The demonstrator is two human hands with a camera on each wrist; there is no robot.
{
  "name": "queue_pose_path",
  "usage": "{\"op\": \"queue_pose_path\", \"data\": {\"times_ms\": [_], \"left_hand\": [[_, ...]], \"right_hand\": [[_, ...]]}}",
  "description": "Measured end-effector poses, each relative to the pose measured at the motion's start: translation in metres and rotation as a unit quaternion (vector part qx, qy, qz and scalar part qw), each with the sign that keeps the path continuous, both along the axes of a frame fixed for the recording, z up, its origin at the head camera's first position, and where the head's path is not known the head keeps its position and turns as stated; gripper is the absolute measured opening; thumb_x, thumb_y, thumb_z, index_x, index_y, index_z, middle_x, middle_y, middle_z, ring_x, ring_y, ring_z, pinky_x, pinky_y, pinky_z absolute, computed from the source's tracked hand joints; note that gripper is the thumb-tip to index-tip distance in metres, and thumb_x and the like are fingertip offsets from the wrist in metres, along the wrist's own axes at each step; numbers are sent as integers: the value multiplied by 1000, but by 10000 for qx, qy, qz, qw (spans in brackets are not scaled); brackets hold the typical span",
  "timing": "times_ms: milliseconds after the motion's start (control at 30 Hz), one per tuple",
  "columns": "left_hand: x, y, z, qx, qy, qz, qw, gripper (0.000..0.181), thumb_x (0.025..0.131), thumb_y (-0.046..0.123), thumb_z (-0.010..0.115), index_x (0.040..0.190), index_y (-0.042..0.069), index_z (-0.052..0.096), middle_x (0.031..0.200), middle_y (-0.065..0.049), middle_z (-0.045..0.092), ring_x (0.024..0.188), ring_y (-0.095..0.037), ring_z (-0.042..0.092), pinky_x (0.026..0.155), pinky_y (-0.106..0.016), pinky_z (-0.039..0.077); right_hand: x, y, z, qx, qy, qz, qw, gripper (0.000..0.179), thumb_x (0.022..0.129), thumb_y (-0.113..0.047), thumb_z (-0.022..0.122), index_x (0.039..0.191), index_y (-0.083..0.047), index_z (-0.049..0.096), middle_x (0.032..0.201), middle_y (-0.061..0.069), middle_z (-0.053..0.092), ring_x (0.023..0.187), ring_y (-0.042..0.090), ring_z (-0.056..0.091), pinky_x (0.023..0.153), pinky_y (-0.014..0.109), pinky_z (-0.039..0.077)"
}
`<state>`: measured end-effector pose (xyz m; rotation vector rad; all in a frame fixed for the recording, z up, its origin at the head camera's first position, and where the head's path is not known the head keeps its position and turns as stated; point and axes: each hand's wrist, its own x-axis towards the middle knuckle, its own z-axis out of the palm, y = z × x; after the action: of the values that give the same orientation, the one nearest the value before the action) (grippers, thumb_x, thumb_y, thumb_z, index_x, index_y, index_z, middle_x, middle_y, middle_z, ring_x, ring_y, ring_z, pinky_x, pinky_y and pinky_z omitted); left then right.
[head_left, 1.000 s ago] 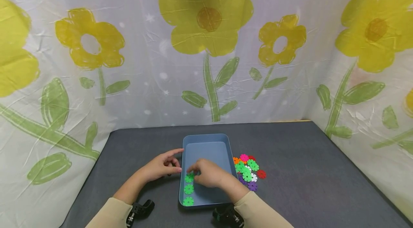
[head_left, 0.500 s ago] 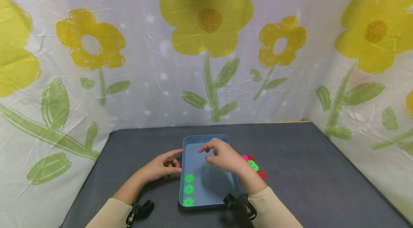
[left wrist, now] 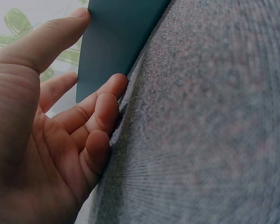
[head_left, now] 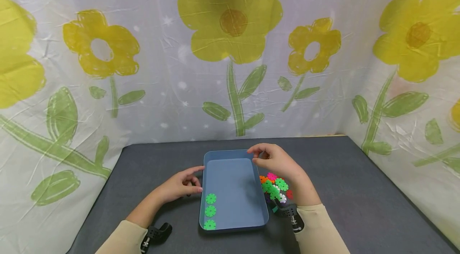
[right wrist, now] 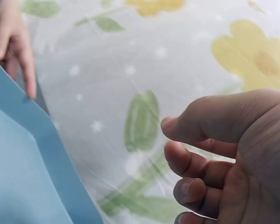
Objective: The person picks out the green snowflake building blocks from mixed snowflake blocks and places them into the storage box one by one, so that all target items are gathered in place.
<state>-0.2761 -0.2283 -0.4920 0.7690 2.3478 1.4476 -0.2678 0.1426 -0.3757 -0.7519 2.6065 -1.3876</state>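
Note:
A blue rectangular tray lies on the dark table, with a column of 3 green notched discs at its near left. My left hand rests beside the tray's left side, its thumb and index fingertips touching the outer wall; the other fingers lie loosely bent on the cloth. Over the tray's far right corner is my right hand, its fingers loosely bent. In the right wrist view nothing shows between the thumb and fingers.
A pile of notched discs in green, red, orange, pink, white and purple lies right of the tray, partly hidden by the right wrist's black camera mount. A flower-printed curtain rises behind the table.
My right hand has left the discs at the tray's left side and moved up and right to its far right corner. The disc pile shows again. My left hand keeps still.

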Motion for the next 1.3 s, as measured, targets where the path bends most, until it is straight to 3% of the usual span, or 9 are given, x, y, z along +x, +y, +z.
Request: {"op": "queue_pose_path", "data": {"times_ms": [167, 400, 567, 800, 967, 1300], "left_hand": [[-1, 0, 1, -20, 41, 15, 10000, 77, 96, 20, 75, 159, 4, 34, 100, -11, 68, 64, -11, 49, 58, -27, 44], [0, 0, 1, -63, 13, 12, 10000, 77, 97, 20, 75, 159, 4, 34, 100, -10, 68, 64, -10, 49, 58, -26, 44], [0, 0, -1, -69, -3, 39, 10000, 76, 97, 20, 75, 159, 4, 34, 100, -11, 68, 64, -11, 49, 58, -26, 43], [-1, 0, -2, -44, -15, 41, 10000, 76, 96, 20, 76, 159, 4, 35, 99, -11, 68, 64, -11, 49, 58, -26, 44], [-1, 0, -3, -22, -25, 36, 10000, 76, 96, 19, 76, 159, 4, 35, 99, -11, 68, 65, -11, 49, 59, -27, 44], [-1, 0, -2, 35, 11, -18, 10000, 76, 97, 19, 75, 159, 4, 34, 101, -11, 68, 66, -11, 50, 61, -27, 45]], "right_hand": [[-9, 23, -4, 81, -177, -108, 9998, 26, 98, -12, 68, 124, -11, 70, 97, 6, 58, 71, 21, 48, 61, 31, 42], [-19, 48, -23, 329, -686, -117, 9970, 31, 93, -6, 72, 124, -3, 69, 94, 8, 56, 82, 23, 54, 73, 37, 46], [-24, 53, -40, 742, -1169, 93, 9903, 32, 89, 1, 72, 121, 5, 68, 87, 7, 55, 81, 22, 53, 77, 44, 47], [-27, 51, -64, 1040, -1548, 194, 9823, 25, 84, 6, 74, 109, 4, 70, 84, 8, 62, 72, 22, 54, 72, 41, 52], [-27, 49, -73, 1321, -1619, -120, 9779, 21, 82, 5, 77, 100, -2, 70, 85, 5, 64, 73, 20, 59, 71, 38, 54], [-26, 38, -74, 1651, -1429, -602, 9740, 27, 77, -4, 88, 94, -8, 67, 87, 6, 61, 73, 22, 58, 68, 38, 52]]}}
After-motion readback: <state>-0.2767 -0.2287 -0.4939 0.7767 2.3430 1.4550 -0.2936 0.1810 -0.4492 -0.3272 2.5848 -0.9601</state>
